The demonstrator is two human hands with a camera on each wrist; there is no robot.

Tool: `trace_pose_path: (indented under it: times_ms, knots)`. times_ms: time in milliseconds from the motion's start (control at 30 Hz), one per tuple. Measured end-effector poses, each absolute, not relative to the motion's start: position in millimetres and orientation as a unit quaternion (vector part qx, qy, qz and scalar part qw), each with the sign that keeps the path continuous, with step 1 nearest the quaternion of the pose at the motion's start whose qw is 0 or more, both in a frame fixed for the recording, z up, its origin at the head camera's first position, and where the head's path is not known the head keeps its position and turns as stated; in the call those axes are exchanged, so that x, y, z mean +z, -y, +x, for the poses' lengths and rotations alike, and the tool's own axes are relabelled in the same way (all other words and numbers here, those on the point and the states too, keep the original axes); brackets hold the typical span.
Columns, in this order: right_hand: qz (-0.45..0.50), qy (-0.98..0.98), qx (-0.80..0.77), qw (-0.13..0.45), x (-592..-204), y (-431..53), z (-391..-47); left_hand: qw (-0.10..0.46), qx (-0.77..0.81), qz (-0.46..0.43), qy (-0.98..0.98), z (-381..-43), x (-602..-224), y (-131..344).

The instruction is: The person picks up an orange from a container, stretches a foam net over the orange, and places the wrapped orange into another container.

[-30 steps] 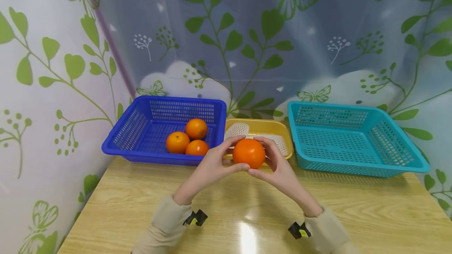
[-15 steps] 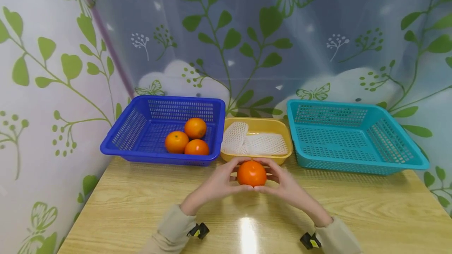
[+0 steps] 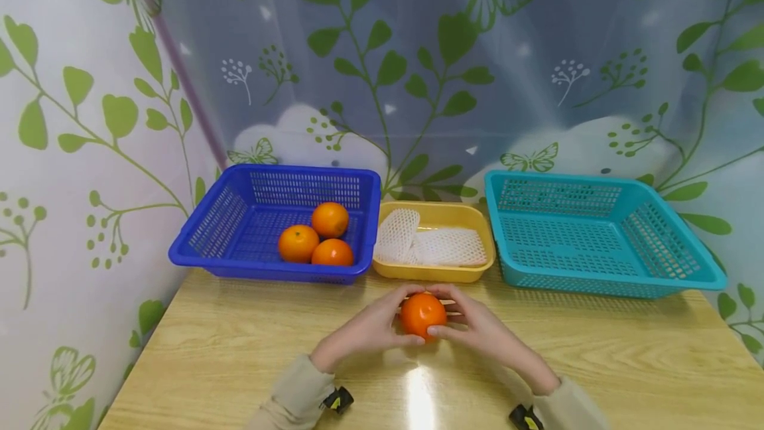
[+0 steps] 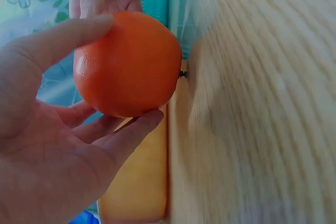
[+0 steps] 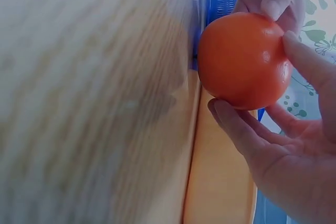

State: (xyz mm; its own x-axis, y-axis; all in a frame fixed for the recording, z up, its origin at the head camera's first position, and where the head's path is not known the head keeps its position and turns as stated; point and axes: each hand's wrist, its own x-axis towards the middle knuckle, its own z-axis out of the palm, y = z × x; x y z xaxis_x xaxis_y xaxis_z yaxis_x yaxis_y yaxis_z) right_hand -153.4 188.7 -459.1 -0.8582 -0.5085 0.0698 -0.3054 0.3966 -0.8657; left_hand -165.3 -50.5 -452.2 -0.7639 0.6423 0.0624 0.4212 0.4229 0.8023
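A smooth, glossy orange-red persimmon [image 3: 422, 316] sits between my two hands, close over the wooden table [image 3: 239, 350]. From one side my left hand [image 3: 370, 327] grips it, thumb on the near side and fingers round the far side. My right hand [image 3: 480, 330] holds the opposite side in the same way, its thumb tip on the near face of the fruit. A short dark stem on the persimmon [image 4: 131, 66] points at the tabletop in the left wrist view. Behind the hands stands a yellow tray [image 3: 432, 273] with white foam net sleeves [image 3: 450, 247] in it.
To the left of the tray is a blue basket [image 3: 268, 271] with several round orange fruits [image 3: 298, 243] in its right part. A teal basket [image 3: 609, 282] stands at the right. A patterned cloth [image 3: 418, 118] hangs behind the table.
Both hands have brought the persimmon from in front of the yellow tray down towards me, close to the table. The foam sleeves have come fully into view. The right thumb now lies higher on the fruit.
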Motion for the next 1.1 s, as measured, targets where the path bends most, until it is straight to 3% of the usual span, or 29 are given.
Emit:
trace_pose_path:
  times_ms: [300,567,700,900,1100]
  knots:
    - [-0.280,-0.835,-0.462,0.107,-448,-193,-159,0.109,0.410,0.321,-0.847,-164,-451,52]
    - [-0.271,-0.884,-0.375,-0.070,-412,-186,-190,0.082,0.359,0.359,-0.857,-164,-448,56]
    - [-0.247,-0.919,-0.280,-0.124,-406,-177,-216,0.071,0.355,0.384,-0.849,-165,-449,56]
    - [-0.225,-0.949,-0.184,-0.125,-415,-172,-249,0.075,0.363,0.382,-0.847,-166,-454,53]
    - [-0.223,-0.956,-0.140,-0.133,-425,-173,-258,0.088,0.359,0.373,-0.851,-164,-452,50]
